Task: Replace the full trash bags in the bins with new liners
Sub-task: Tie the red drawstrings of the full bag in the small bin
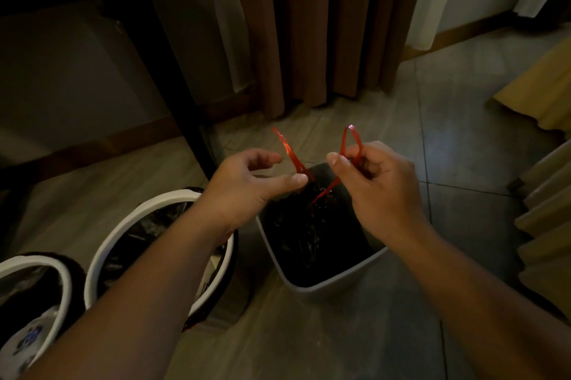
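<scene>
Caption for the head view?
Left hand and right hand each hold a red drawstring loop of a black trash bag in a square white bin.

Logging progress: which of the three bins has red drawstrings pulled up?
The square bin at right; the two round bins at left show none.

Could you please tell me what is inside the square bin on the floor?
A black trash bag sits in the square bin, its red drawstrings held up by the left hand and right hand. The gathered plastic hides the bag's contents and the bin's bottom.
</scene>
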